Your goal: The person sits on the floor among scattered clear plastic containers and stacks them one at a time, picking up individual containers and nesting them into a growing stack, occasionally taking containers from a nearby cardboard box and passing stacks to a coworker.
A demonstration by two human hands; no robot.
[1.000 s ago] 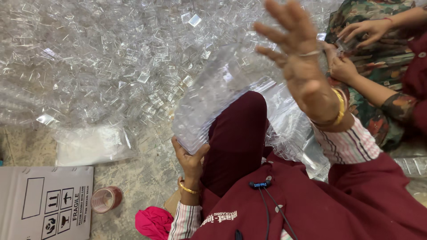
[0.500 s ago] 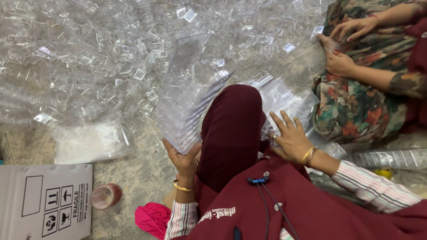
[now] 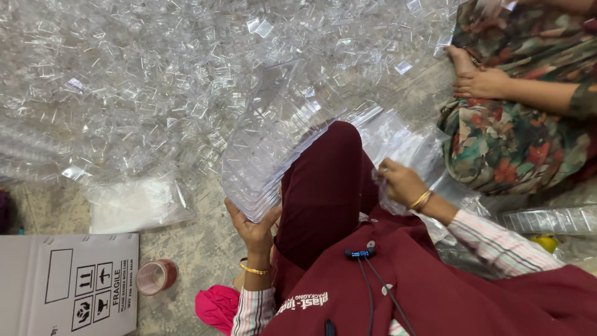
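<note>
Since the earlier frame, right hand [image 3: 403,182] has dropped from the knee to a clear plastic bag [image 3: 429,163], fingers pinching its film. Left hand [image 3: 254,227], palm up, fingers clasped under a stack of clear plastic trays [image 3: 268,146] tilted against the maroon knee. Step, judged: bagging the stack; next needs the bag mouth opened.

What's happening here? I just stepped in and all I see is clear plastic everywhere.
A person sitting on the floor steadies a stack of clear plastic trays against one knee with the left hand under its lower end. The right hand grips a clear plastic bag beside the other side of the knee. A big heap of clear plastic pieces lies ahead. A second person's hands work at the upper right.
</note>
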